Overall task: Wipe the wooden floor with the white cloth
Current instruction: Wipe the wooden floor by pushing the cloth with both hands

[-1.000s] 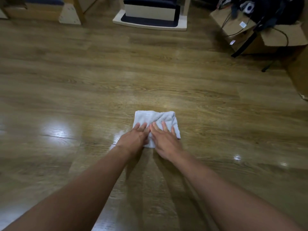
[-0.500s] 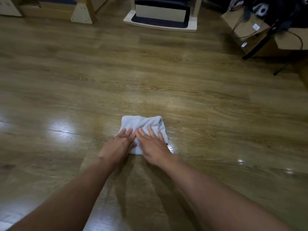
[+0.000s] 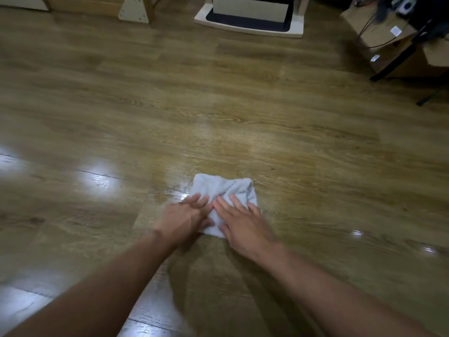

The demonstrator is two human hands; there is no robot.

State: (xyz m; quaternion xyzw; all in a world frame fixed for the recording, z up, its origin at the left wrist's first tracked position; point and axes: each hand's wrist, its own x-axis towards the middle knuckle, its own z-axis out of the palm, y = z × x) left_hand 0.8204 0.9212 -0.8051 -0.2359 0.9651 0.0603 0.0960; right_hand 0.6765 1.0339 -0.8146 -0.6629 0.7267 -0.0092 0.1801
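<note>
On the wooden floor (image 3: 243, 105), close in front and slightly right of centre: 1 white cloth (image 3: 224, 190), folded to a rough square, rumpled toward its far edge. Pinned flat under 2 hands, side by side and almost touching.

Left hand (image 3: 184, 220): fingers straight and spread, tips on the cloth's left part, palm seemingly off the near-left edge on bare boards, hard to fix through the motion blur. Right hand (image 3: 243, 224): fingers straight and splayed across the cloth's right half, heel over the near corner. Nothing gripped or pinched by either; pressing only, palms down.

Deciding relation for the next stroke: most of the cloth forward of the palms, away from the body. Well placed, then, for a push ahead or a sideways sweep; likely to bunch if dragged back hard. No marked long axis, near-square, sides a little skewed to the run of the boards. Right hand more fully on the cloth, so probably the leading one.

Count: 1 cloth, 2 hands, 2 bare forearms. Farther off, well apart from the cloth: 1 cardboard box (image 3: 379, 37) with cables at far right, 1 white-framed base (image 3: 247, 23) at the far edge.
</note>
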